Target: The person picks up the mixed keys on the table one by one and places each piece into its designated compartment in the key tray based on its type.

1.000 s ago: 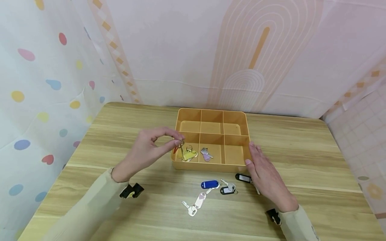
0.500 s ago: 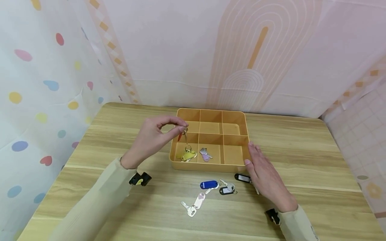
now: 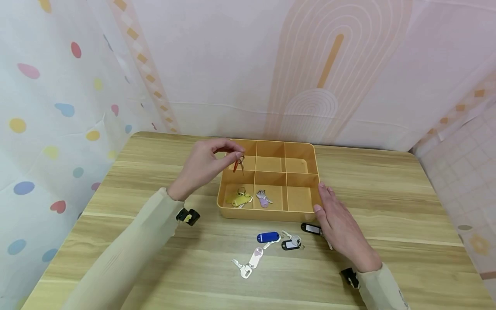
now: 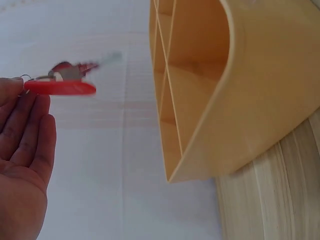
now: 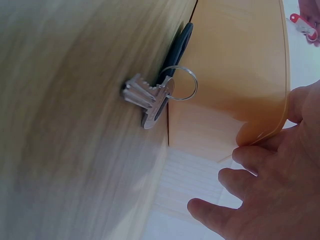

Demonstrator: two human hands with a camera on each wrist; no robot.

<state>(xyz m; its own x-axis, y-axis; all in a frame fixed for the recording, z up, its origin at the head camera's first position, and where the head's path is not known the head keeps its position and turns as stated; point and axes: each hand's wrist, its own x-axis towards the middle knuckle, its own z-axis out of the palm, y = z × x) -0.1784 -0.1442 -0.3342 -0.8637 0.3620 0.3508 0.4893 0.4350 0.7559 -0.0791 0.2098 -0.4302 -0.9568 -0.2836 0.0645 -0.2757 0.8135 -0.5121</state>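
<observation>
In the head view my left hand (image 3: 201,165) pinches the ring of a red key tag (image 3: 236,165) between thumb and fingertips. The tag and its key hang over the left side of a yellow-orange compartment box (image 3: 267,215), near the divider between the back and front rows. The left wrist view shows the red tag (image 4: 60,88) side-on, its key blurred. My right hand (image 3: 342,224) rests against the box's right wall, fingers extended. Inside the front-left compartment lies a yellow key tag (image 3: 242,199) with keys; the front-middle one has a purple key tag (image 3: 264,201) with keys.
Before the box lie a blue key tag (image 3: 268,237), a black key tag (image 3: 290,245) and a pale pink key tag (image 3: 256,258), each with keys. Another black key tag (image 3: 311,228) sits by the box's front right corner, its key partly behind my right hand. A curtain hangs behind the table.
My left hand has risen and moved back and right, carrying the red key tag from above the front-left compartment toward the back row. The right hand has stayed at the box.
</observation>
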